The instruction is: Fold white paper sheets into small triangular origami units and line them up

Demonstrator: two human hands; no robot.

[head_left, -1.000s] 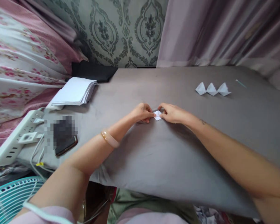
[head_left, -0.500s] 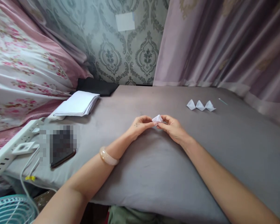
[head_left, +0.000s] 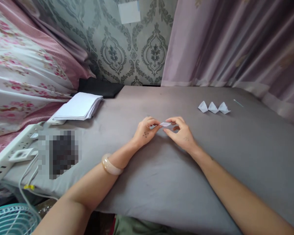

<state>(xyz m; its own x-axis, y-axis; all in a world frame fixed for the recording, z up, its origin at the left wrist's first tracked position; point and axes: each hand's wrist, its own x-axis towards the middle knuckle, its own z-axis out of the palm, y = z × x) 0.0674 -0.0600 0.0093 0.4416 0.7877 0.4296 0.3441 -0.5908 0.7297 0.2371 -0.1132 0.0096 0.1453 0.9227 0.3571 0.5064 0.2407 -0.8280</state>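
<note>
A small folded white paper boat (head_left: 165, 124) is up in front of me, between my two hands over the bed. My left hand (head_left: 146, 130) pinches its left end between thumb and fingertips; a pale bangle is on that wrist. At the boat's right end, my right hand (head_left: 181, 133) has its thumb and fingers spread around the paper. The right thumb is apart from it; whether a fingertip touches the paper is hard to make out. Three folded white paper boats (head_left: 213, 107) stand in a row farther off to the right.
A stack of white paper (head_left: 78, 106) lies at the back left beside a black folded item (head_left: 100, 87). Along the left edge run a white power strip (head_left: 12, 150) and cables. A blurred-out dark object (head_left: 63, 153) lies nearby. A thin stick (head_left: 238, 103) lies at the right.
The held paper has turned from a raised peak to a flatter, narrower shape. My right thumb has come away from it and those fingers have spread. The view has shifted slightly.
</note>
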